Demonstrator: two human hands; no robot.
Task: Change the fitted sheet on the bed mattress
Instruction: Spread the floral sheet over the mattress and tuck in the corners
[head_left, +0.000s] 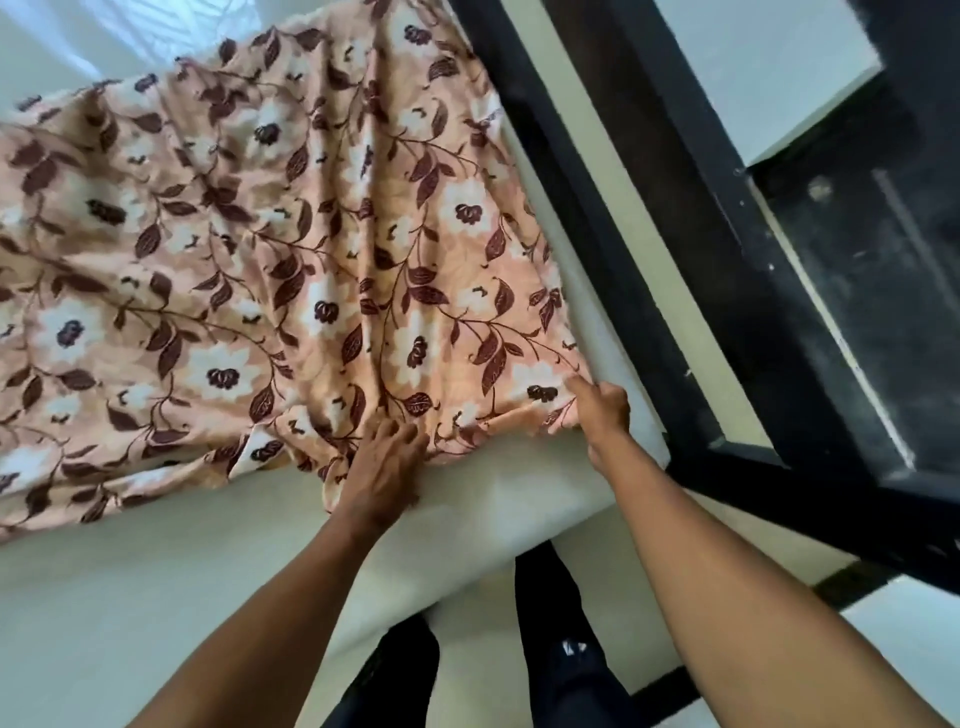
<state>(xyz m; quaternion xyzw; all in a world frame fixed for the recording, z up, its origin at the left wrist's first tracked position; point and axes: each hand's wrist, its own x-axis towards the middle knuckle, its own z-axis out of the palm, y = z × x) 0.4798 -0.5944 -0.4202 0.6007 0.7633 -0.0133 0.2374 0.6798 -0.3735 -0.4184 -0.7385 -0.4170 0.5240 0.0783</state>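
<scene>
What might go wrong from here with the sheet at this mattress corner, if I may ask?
The floral sheet lies bunched in deep folds, so it may end up skewed over the mattress corner. The right hand pinches only a little of the hem, which could slip free. The left hand lies on the gathered edge and might pin it.
</scene>
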